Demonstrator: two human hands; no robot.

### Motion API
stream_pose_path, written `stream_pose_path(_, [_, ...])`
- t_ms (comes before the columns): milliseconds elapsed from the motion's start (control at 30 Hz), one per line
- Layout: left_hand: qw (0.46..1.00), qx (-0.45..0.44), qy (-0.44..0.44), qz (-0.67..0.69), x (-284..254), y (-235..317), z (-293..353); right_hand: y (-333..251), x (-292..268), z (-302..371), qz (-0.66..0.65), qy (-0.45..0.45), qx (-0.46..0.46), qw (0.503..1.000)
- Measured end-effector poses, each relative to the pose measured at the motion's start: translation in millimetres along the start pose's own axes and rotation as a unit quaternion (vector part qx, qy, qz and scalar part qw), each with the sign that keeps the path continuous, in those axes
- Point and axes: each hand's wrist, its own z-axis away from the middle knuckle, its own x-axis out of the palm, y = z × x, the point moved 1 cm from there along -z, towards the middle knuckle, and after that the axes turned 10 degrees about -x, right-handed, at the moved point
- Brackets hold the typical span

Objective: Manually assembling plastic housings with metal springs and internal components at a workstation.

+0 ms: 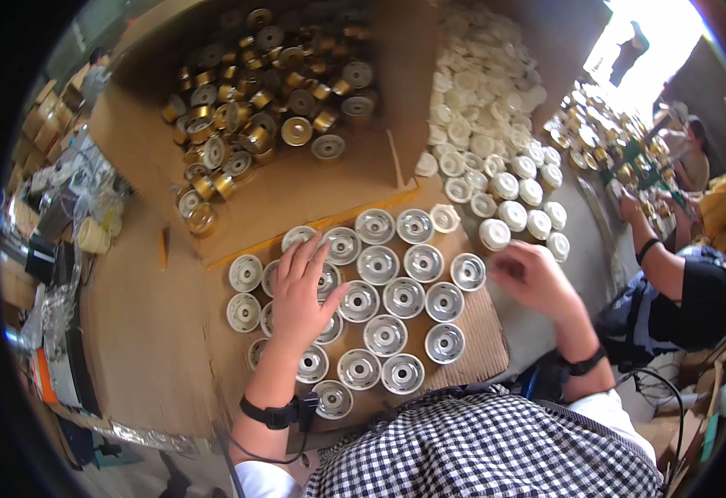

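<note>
Silver round metal cups with a hole in the middle lie in loose rows on a cardboard sheet before me. My left hand rests flat over the left part of these rows, fingers outstretched, hiding some cups beneath it. To the right, my right hand hovers just below a white-capped piece. Its fingertips are bent and smeared by motion, so whether they hold anything does not show. A lone white plastic ring sits at the top right of the rows.
An open cardboard box beyond the rows holds many gold-and-silver metal pieces. Right of it spreads a heap of white plastic caps, with white-capped pieces nearer. At the right, other people work beside another metal pile.
</note>
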Motion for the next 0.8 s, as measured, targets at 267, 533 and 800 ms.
stream_pose_path(267, [0.972,0.076,-0.152,-0.159,23.6,19.2,-23.7,167.1,-25.2,267.8,0.022,-0.29,0.447,0.846])
stream_pose_path(533, [0.967,0.051,-0.157,-0.193,16.5,22.0,-19.9,266.6,122.6,366.9,-0.129,-0.247,0.477,0.834])
stream_pose_path(800, [0.977,0.03,-0.123,-0.171,-4.1,59.3,6.2,264.5,215.0,323.4,-0.16,-0.206,0.399,0.879])
